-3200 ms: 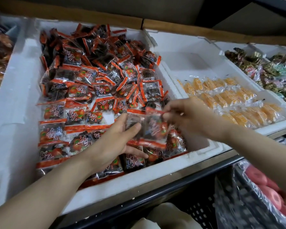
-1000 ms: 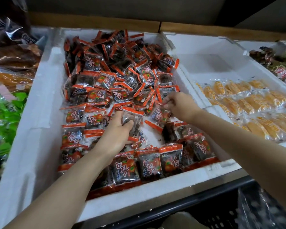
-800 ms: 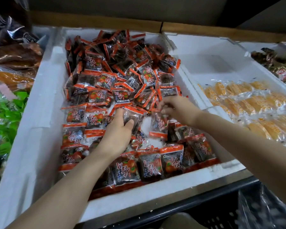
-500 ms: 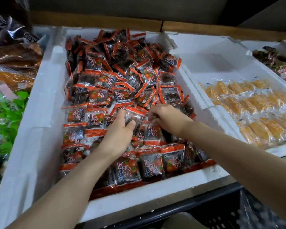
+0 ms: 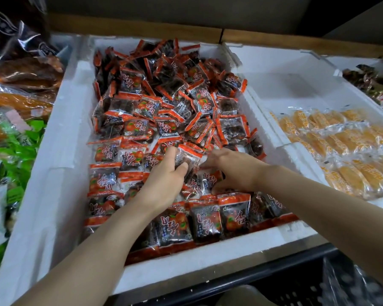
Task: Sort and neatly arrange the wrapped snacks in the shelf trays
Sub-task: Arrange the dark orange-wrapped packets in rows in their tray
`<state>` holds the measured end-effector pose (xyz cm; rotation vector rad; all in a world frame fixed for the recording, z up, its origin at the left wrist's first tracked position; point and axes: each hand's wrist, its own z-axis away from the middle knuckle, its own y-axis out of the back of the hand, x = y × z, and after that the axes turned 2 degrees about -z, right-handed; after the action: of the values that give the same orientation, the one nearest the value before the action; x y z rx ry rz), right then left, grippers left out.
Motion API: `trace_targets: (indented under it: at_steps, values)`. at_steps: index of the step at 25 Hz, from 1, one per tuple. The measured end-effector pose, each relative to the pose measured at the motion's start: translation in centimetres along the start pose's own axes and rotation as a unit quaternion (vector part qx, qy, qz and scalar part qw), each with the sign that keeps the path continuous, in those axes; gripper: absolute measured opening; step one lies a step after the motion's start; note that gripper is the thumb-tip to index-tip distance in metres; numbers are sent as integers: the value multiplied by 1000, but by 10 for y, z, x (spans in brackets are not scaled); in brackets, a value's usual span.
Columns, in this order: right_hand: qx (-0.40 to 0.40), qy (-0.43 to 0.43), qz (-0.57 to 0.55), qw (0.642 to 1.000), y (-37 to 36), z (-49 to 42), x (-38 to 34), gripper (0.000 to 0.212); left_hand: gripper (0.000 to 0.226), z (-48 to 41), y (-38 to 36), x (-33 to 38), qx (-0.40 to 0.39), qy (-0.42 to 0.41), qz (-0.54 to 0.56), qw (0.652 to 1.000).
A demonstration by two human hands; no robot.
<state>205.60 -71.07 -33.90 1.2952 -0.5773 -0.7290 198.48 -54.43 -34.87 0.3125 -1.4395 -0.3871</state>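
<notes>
sorting red-ended packets in the middle foam tray

furthest left on the shelf i see a heap of green and orange-brown bagged goods (image 5: 20, 102). next comes the big white foam tray (image 5: 60, 151), packed with small clear snack packets (image 5: 139, 129) that have red ends and a dark filling. those at the back lie jumbled, while those along the front edge and the left side sit in flat rows. the person's left hand (image 5: 164, 182) reaches into the tray's middle, thumb and fingers curled round one red-ended packet (image 5: 188, 156), raised a little above the rest. just beside it, the right hand (image 5: 234, 171) lies palm down over the packets with its fingers bent. whether it grips any of them i cannot tell, since the hand hides what is under it. to the right, a second white foam tray (image 5: 274, 89) holds rows of clear-wrapped yellow snacks (image 5: 341, 146) in its near half. at the far right edge sits a pile of dark and gold wrapped sweets (image 5: 372, 82). below the shelf front stands a black plastic crate (image 5: 296, 288).
</notes>
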Motion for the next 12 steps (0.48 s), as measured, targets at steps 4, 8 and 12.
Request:
trace_targets:
  at_steps: [4,8,12]
  values:
    - [70,-35,-86,993,7,-2,-5,60,18,0,18,5,138,-48,83,986]
    - [136,-150,-299,932,8,-28,-22,61,20,-10,28,-5,223,-44,124,966]
    - [202,-153,-356,899,5,-48,-34,61,23,-14,31,-8,235,-34,148,960]
